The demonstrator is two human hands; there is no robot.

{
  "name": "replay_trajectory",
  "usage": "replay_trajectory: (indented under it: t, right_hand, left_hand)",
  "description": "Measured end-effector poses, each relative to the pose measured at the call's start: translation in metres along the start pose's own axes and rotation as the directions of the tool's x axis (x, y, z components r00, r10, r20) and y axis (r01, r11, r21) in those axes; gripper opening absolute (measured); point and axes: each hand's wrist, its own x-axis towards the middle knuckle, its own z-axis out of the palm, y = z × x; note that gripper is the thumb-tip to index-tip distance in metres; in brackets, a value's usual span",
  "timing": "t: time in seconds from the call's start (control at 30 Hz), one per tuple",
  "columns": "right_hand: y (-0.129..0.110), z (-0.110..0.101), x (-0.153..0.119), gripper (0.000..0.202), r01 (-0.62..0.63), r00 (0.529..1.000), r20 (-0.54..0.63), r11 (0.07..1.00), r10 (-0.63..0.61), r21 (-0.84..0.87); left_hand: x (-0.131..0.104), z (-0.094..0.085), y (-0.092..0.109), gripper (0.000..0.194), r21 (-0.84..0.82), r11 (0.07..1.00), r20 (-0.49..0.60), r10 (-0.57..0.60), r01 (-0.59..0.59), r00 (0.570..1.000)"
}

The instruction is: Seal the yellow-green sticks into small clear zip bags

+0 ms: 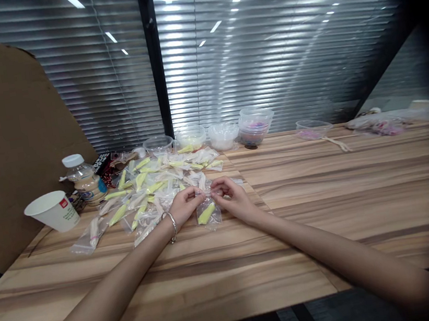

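Between my two hands hangs a small clear zip bag [211, 218] with a yellow-green piece [206, 213] inside. My left hand [185, 205], with a bracelet at the wrist, pinches the bag's top edge on the left. On the right, my right hand [234, 199] pinches the same edge, thumb against fingers. Just beyond and left of my hands spreads a pile of similar clear bags [155, 187], holding yellow-green and pale pinkish pieces. One bag with a pale piece [93, 231] lies at the pile's near left end.
A paper cup [54, 212] and a bottle with a white cap [84, 182] stand at the left by a cardboard panel [13, 129]. Clear plastic tubs [256, 123] line the back. A shallow tub [313, 129] and a plastic bag [391, 120] lie at the far right.
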Motion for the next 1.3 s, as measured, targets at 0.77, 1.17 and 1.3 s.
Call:
replay_trajectory:
  t: [0.77, 1.17, 1.3]
  right_hand:
    - [0.0010, 0.0017, -0.0001, 0.021, 0.019, 1.000, 0.015, 1.000, -0.019, -0.010]
    - [0.0005, -0.0006, 0.0012, 0.025, -0.021, 1.000, 0.011, 1.000, 0.021, 0.017]
    - [0.0008, -0.0002, 0.0010, 0.025, -0.021, 1.000, 0.021, 1.000, 0.021, 0.018]
  left_hand:
    - [-0.0010, 0.0009, 0.0008, 0.034, -0.007, 1.000, 0.015, 0.021, -0.021, 1.000]
    - [-0.0011, -0.0009, 0.0029, 0.032, -0.078, 0.997, -0.027, -0.017, 0.015, 0.999]
    - [-0.0005, -0.0008, 0.0035, 0.032, -0.072, 0.997, -0.024, -0.011, 0.009, 1.000]
